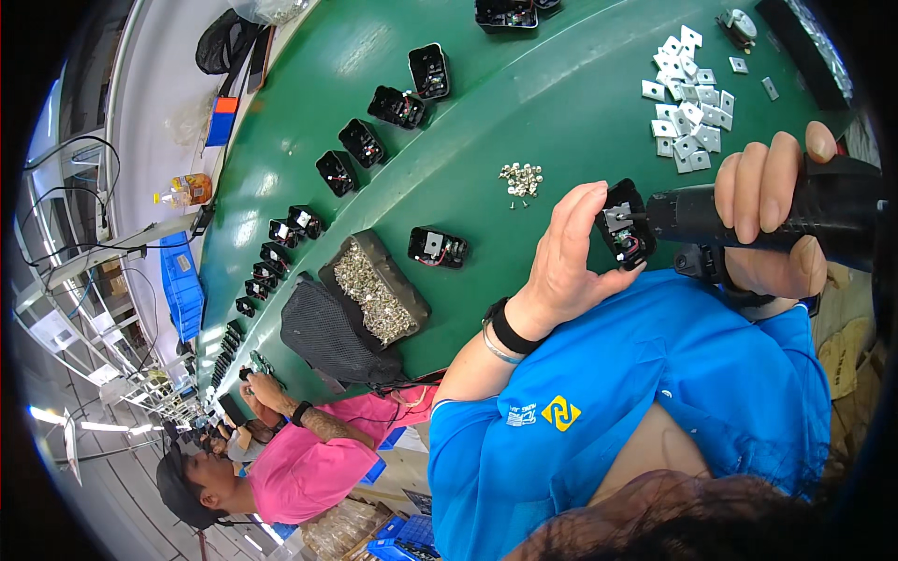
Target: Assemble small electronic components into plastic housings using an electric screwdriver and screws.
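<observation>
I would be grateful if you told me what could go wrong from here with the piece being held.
The driver in the right hand might slip off the metal plate and catch the left hand, which holds the black housing.
A slip might also damage the wires beside the plate.
The loose screws on the bench lie near the left fingertips, so a knock could scatter them.

A green bench (571, 112) carries loose screws (520, 179), pale square plates (687, 117) and a screw-filled tray (404, 290). Open black housings (362, 142) stand along it.
</observation>
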Action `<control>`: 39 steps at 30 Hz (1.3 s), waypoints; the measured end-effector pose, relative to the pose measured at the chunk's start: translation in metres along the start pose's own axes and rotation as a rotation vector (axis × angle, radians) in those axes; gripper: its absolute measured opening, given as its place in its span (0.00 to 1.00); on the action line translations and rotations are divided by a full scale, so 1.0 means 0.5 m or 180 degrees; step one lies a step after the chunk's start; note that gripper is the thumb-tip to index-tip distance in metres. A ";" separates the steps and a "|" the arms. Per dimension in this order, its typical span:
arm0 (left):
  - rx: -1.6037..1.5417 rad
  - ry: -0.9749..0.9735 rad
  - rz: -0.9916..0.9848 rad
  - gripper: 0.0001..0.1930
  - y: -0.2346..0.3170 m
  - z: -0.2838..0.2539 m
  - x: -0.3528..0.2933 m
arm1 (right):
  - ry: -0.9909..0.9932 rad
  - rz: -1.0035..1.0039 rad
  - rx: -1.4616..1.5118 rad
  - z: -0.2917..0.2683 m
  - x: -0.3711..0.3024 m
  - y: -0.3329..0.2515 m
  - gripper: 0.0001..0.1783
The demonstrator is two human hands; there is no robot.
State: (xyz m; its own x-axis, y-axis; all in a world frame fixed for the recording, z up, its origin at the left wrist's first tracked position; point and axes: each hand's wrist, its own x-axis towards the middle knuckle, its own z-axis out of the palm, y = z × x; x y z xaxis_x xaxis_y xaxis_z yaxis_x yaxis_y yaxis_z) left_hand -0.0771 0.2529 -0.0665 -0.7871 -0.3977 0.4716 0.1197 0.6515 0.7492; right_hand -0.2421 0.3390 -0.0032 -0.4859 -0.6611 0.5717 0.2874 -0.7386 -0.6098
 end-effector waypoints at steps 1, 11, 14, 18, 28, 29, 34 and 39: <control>0.0019 0.0017 0.0002 0.42 0.000 -0.001 -0.001 | -0.0001 0.0003 0.0005 0.003 -0.001 0.002 0.31; 0.0062 0.0006 0.0021 0.41 -0.001 -0.005 -0.005 | -0.0591 -0.0010 -0.0225 -0.004 0.003 0.015 0.33; -0.0059 0.0025 -0.0045 0.38 0.006 -0.004 0.000 | -0.0894 -0.0070 -0.0213 -0.010 0.012 0.010 0.35; -0.0082 -0.0033 -0.0283 0.38 0.003 -0.016 -0.006 | -0.0976 -0.0163 -0.0001 -0.005 0.010 0.028 0.38; 0.2365 0.0359 -0.0944 0.36 0.053 -0.269 -0.010 | -0.1555 -0.0363 0.1508 -0.040 0.032 -0.020 0.21; 0.2421 0.0597 -0.1140 0.37 0.016 -0.321 -0.011 | -0.0437 -0.0313 0.0216 0.033 0.032 -0.057 0.30; 0.3146 0.0324 -0.1957 0.37 -0.142 -0.531 -0.024 | 0.0091 0.0143 0.0340 0.008 -0.005 -0.021 0.12; 0.2846 -0.0290 -0.2565 0.38 -0.235 -0.606 -0.043 | 0.0251 0.0108 0.0185 0.010 -0.005 -0.007 0.13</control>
State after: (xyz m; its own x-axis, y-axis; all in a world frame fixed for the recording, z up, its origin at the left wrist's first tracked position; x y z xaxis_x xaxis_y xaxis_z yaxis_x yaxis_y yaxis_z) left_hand 0.1090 -0.0107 -0.0237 -0.4872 -0.8722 -0.0445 -0.8582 0.4687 0.2093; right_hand -0.2378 0.3424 0.0003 -0.5380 -0.6751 0.5047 0.3510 -0.7238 -0.5940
